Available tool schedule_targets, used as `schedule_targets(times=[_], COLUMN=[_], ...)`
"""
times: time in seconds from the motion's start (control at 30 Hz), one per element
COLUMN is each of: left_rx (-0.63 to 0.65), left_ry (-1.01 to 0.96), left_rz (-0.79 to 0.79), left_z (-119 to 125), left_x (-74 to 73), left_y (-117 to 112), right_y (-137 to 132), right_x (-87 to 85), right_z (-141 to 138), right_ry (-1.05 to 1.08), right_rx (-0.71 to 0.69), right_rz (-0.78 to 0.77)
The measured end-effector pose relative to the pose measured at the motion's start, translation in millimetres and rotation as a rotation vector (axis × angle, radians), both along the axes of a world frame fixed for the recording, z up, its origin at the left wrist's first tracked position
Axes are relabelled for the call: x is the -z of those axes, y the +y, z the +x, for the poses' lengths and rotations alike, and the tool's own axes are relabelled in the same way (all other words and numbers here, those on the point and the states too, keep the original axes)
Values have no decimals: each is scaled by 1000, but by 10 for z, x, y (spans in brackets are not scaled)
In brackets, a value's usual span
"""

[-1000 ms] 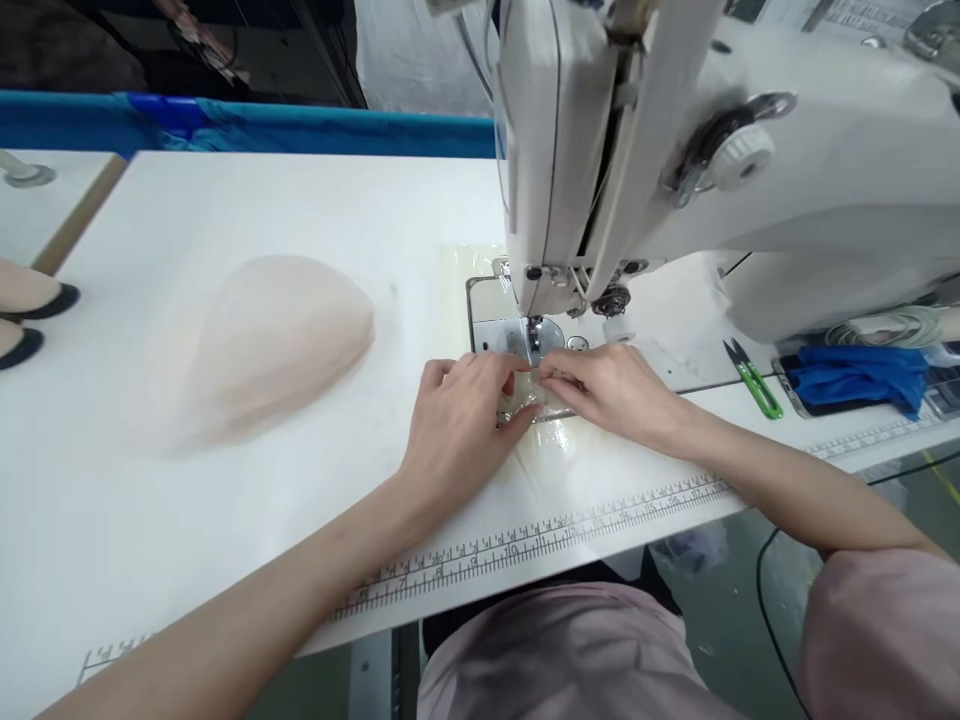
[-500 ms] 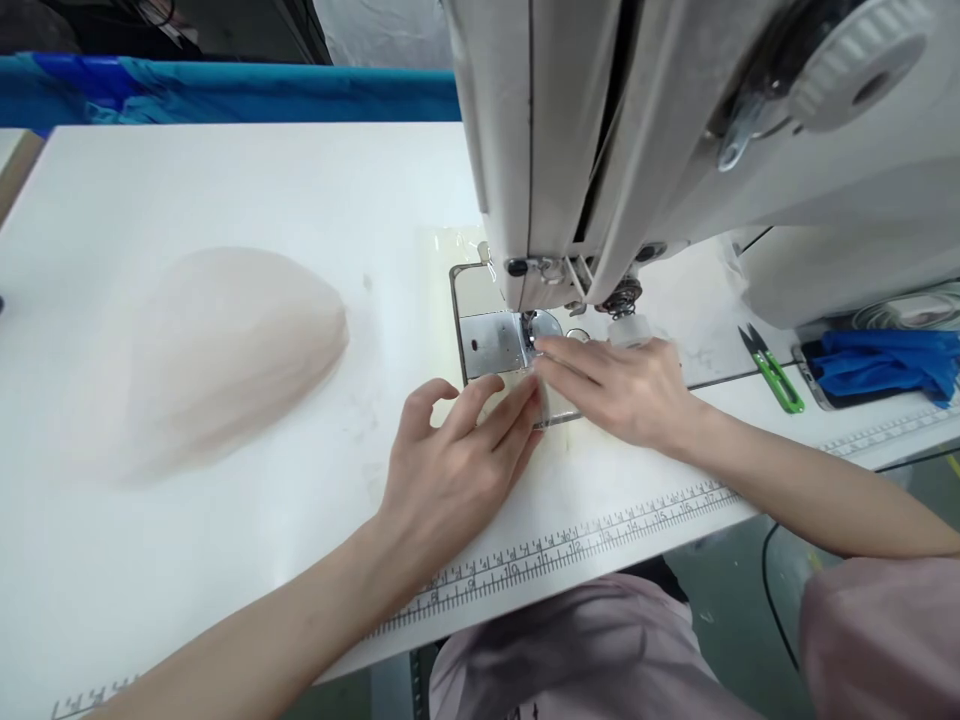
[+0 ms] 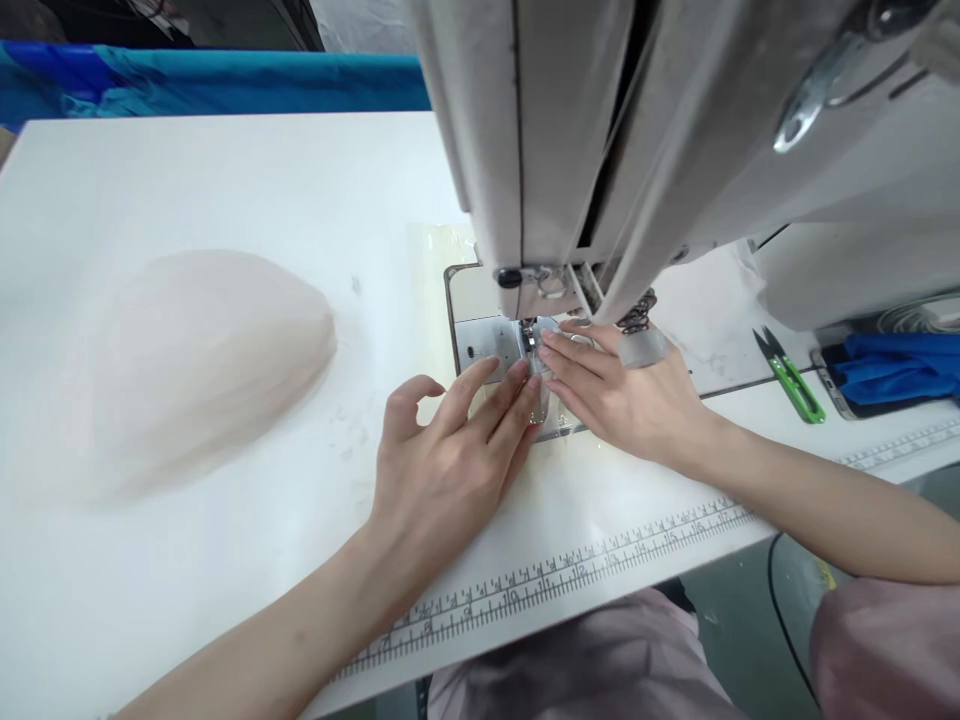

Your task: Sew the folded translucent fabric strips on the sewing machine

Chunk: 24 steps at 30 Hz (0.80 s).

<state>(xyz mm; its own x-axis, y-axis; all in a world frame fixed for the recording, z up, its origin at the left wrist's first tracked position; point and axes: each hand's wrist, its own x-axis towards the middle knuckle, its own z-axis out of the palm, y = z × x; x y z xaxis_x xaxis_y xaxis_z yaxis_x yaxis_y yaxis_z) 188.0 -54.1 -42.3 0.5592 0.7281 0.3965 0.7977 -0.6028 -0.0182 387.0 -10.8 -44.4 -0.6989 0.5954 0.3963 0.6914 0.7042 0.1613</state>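
Observation:
Both hands lie at the needle area of a white sewing machine (image 3: 480, 150). My left hand (image 3: 450, 455) rests with its fingers stretched out, fingertips on the front edge of the metal needle plate (image 3: 487, 340). Its thumb and index finger arch up a little. My right hand (image 3: 630, 400) lies flat just right of the presser foot (image 3: 529, 335), fingers spread and pointing left. The fingertips of the two hands are close together. Between them is a small clear, shiny piece (image 3: 538, 405); I cannot make out what it is. No cloth shows plainly under either hand.
Green-handled thread snips (image 3: 791, 378) lie at the right, beside a phone (image 3: 832, 385) partly covered by blue cloth (image 3: 892, 368). A printed ruler (image 3: 547, 590) runs along the front edge of the white table (image 3: 225, 570). A pale brownish blurred patch (image 3: 225, 360) shows at left.
My right hand's fingers have drawn slightly apart and back from the left fingertips, showing more of the presser foot and the clear piece. The view has shifted a little.

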Motion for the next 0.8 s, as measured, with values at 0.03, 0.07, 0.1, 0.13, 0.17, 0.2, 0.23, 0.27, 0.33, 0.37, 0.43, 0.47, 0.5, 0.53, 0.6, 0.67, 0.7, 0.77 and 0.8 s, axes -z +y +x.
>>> schedule_targets(times=[0.03, 0.07, 0.1, 0.13, 0.17, 0.2, 0.23, 0.27, 0.33, 0.37, 0.43, 0.47, 0.5, 0.53, 0.6, 0.67, 0.7, 0.77, 0.8], left_rx=[-3, -8, -13, -20, -27, -32, -37, -42, -48, -50, -47, -44, -43, -42, -44, -47, -47, -44, -41], left_ry=[6, 12, 20, 28, 35, 41, 44, 43, 42, 42, 33, 23, 11, 0, -14, -9, -3, 13, 17], left_rz=[8, 19, 30, 42, 55, 65, 73, 79, 72, 58, 19, -3, -24, -39, -58, -57, -48, -23, -9], left_z=[8, 17, 25, 33, 40, 46, 50, 53, 54, 54, 54, 55, 57, 59, 66, 72, 74, 76, 75], left_x=[-1, -2, -2, -1, 0, 2, 5, 8, 12, 13, 12, 10, 7, 4, -1, -6, -7, -4, -1], left_y=[5, 11, 17, 22, 26, 29, 31, 30, 26, 23, 15, 11, 7, 4, 0, 1, 3, 9, 12], right_y=[7, 13, 20, 27, 33, 39, 43, 47, 49, 48, 43, 40, 37, 34, 32, 33, 36, 42, 46], right_x=[10, 19, 26, 31, 35, 36, 36, 34, 25, 20, 9, 4, 0, -3, -5, -3, -1, 4, 8], right_z=[2, 4, 6, 8, 10, 12, 14, 16, 21, 23, 27, 28, 28, 27, 24, 20, 19, 19, 20], right_ry=[-2, -6, -12, -18, -24, -29, -34, -37, -40, -41, -40, -37, -36, -36, -40, -45, -43, -34, -30], right_rx=[5, 11, 16, 21, 24, 26, 29, 32, 41, 45, 48, 50, 49, 49, 48, 47, 47, 47, 47], right_rz=[7, 10, 10, 11, 11, 13, 13, 15, 7, -1, -24, -34, -40, -44, -43, -38, -35, -30, -30])
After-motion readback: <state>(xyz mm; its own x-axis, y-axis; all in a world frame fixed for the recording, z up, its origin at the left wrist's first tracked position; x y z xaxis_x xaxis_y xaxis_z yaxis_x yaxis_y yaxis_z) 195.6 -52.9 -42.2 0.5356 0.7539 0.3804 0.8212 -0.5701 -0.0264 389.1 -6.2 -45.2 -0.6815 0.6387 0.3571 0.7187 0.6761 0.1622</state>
